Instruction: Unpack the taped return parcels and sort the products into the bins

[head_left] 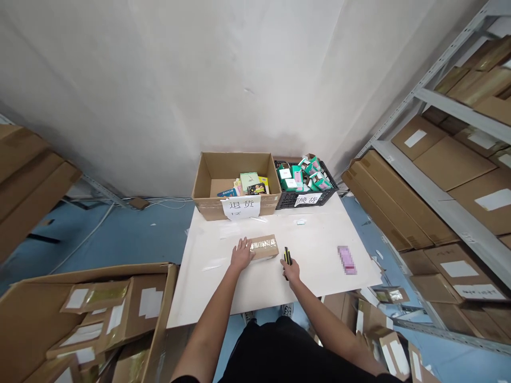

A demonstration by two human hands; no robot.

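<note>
A small taped cardboard parcel [264, 247] lies on the white table [223, 287]. My left hand [241, 254] rests flat on the parcel's left end, fingers spread. My right hand [291, 270] is closed round a yellow-and-black utility knife [287, 256], just right of the parcel, its tip pointing away from me.
An open cardboard box [207, 183] with small packs and a paper label stands at the table's far edge, beside a black crate [287, 199] of green boxes. A pink item [346, 259] lies to the right. Shelves with cartons [451, 159] are on the right, an open carton of parcels [91, 319] at lower left.
</note>
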